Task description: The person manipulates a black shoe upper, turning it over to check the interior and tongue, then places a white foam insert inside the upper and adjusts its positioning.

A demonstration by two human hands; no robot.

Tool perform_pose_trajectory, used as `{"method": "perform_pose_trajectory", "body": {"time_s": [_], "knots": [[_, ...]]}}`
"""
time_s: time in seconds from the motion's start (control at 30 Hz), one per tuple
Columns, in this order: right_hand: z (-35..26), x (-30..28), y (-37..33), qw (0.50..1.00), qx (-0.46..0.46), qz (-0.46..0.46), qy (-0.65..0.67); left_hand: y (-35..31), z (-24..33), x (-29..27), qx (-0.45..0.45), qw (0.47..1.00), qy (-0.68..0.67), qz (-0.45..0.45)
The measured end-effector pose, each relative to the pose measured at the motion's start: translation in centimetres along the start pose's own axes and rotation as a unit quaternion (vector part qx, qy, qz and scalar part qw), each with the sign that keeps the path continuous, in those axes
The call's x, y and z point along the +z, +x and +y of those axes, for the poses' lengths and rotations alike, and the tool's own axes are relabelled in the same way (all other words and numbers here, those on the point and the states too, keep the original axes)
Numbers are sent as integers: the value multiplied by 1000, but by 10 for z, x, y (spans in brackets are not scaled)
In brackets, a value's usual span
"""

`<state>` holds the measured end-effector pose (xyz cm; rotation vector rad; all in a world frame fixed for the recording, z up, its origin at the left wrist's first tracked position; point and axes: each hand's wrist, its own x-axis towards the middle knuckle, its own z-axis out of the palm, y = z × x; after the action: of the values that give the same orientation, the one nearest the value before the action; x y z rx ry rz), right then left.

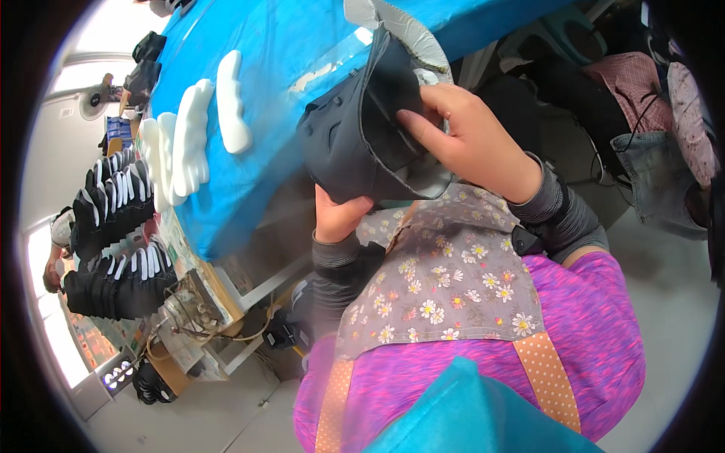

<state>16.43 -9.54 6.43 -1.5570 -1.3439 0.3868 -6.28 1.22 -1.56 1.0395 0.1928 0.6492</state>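
A dark navy cap [332,124] is held up in front of my body, its open side turned toward my right. Small stitched eyelets show on its crown, and a curved grey brim-like piece [424,41] stands at its far end. My left hand [340,215] grips the cap's near lower edge, with the thumb lying outside and the other fingers mostly hidden. At the opening, my right hand [468,132] has its thumb and fingers bent together on the cap's inner edge. Whether the right fingers also pinch something small is hidden.
A blue-covered table [264,177] lies ahead, with several white wavy-edged foam pieces [232,106] at its left. Stacked dark pieces with white strips [113,196] stand further left. At the right hang or lie clothes, including a grey denim piece [653,170]. A flowered apron [453,283] covers my lap.
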Motion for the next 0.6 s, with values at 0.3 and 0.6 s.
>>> {"method": "perform_pose_trajectory", "body": {"time_s": [0.3,0.6], "knots": [[20,-72,29,921,-178,53,-343,-1,6,-20,-68,978,-196,-27],[3,-34,2,957,145,27,-250,0,-7,-22,29,994,-98,-46]]}}
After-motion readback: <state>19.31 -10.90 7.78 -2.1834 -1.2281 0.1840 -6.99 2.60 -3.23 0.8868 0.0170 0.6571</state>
